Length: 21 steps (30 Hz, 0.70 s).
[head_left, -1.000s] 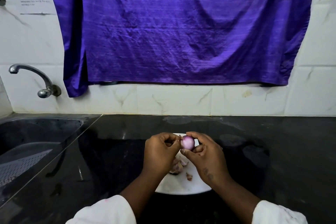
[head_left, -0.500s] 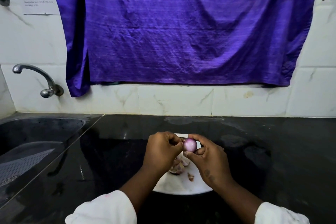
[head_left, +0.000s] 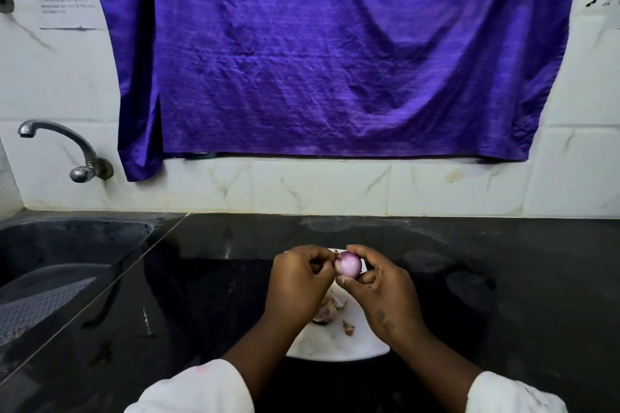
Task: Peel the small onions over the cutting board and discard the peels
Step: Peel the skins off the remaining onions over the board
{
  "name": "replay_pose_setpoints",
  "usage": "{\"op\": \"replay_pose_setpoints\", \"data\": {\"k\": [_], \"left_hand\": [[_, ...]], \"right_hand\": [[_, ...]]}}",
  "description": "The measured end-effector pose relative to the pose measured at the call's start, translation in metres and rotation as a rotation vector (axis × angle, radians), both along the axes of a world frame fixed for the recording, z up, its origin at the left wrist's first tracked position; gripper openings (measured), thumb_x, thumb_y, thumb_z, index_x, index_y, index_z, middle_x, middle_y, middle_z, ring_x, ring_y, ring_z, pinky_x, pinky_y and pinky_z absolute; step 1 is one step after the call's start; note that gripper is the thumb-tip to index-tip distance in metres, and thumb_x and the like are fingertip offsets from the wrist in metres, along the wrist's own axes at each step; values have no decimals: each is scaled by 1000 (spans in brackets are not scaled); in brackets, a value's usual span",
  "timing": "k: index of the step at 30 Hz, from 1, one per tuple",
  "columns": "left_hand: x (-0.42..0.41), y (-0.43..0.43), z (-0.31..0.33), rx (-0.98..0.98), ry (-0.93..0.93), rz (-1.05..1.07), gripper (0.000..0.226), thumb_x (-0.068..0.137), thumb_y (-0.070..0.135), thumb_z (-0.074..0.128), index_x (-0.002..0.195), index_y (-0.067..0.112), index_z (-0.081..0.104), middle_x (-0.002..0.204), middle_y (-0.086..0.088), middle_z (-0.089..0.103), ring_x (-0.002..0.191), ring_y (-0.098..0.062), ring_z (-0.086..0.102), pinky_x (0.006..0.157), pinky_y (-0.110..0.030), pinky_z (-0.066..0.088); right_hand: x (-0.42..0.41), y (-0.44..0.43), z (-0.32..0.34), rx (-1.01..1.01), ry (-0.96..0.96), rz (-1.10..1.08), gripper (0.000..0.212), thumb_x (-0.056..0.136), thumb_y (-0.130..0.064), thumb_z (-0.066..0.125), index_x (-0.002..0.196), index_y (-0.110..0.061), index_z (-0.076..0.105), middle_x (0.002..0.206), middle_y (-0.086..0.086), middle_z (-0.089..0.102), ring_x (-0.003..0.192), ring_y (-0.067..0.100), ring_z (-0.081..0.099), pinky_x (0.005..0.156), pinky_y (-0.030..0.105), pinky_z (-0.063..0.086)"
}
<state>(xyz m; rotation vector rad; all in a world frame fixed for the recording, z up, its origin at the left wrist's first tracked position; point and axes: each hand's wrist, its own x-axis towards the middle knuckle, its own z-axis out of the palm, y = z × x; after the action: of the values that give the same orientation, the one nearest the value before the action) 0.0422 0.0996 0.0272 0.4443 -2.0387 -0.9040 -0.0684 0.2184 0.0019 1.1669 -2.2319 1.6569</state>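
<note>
A small pink-purple onion (head_left: pixel 349 265) is held between the thumb and fingers of my right hand (head_left: pixel 379 292), above a round white cutting board (head_left: pixel 335 345) on the black counter. My left hand (head_left: pixel 298 282) is right beside it, its fingertips pinching a thin strip of skin (head_left: pixel 336 255) at the onion's left end. Loose pinkish peels (head_left: pixel 330 310) lie on the board below my hands. Much of the board is hidden by my hands and forearms.
A dark sink (head_left: pixel 63 255) is set into the counter at the left, with a metal tap (head_left: pixel 67 151) on the tiled wall above it. A purple cloth (head_left: pixel 335 50) hangs on the wall behind. The black counter (head_left: pixel 503 278) stretches to the right.
My hands stay over the board. The onion has turned slightly in my right hand, and my left fingertips have shifted to the skin at its upper left end.
</note>
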Motion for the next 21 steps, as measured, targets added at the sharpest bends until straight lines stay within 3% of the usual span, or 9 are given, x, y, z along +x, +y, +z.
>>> {"op": "replay_pose_setpoints", "data": {"k": [3,6,9,14,18,21], "left_hand": [[2,-4,0,148,14,-114,11,84,14,86,92,21,84,81,10,80,75,-6,76,71,-30,64],[1,-9,0,148,-10,-125,12,81,14,88,90,20,84,80,8,80,73,-6,76,70,-28,63],[2,-13,4,140,-45,-114,8,84,10,85,84,18,83,73,8,78,66,-4,72,63,-23,57],[3,-13,4,37,-67,-71,7,86,11,81,81,16,82,70,5,76,64,-10,73,65,-38,62],[4,-5,0,-97,-69,23,5,85,21,78,80,22,79,70,11,74,66,-4,70,66,-34,61],[5,2,0,-207,-50,102,6,84,21,74,79,23,76,73,11,72,69,-5,67,66,-31,58]], "right_hand": [[-3,2,1,5,4,18,48,75,-28,87,119,-38,70,99,-16,77,85,1,72,78,21,57],[-4,2,0,19,15,33,51,75,-25,87,121,-37,69,107,-18,75,88,3,71,81,21,58],[-3,2,0,27,19,47,52,75,-23,89,121,-37,69,103,-16,76,86,2,71,77,12,54],[-2,3,0,55,34,29,51,74,-25,89,119,-40,69,89,-18,72,81,-1,67,73,8,48],[0,0,0,65,49,12,52,74,-31,88,120,-42,67,92,-15,75,84,1,70,75,13,51],[4,0,3,52,29,19,47,76,-35,87,118,-43,68,88,-16,74,79,-1,70,69,9,48]]}}
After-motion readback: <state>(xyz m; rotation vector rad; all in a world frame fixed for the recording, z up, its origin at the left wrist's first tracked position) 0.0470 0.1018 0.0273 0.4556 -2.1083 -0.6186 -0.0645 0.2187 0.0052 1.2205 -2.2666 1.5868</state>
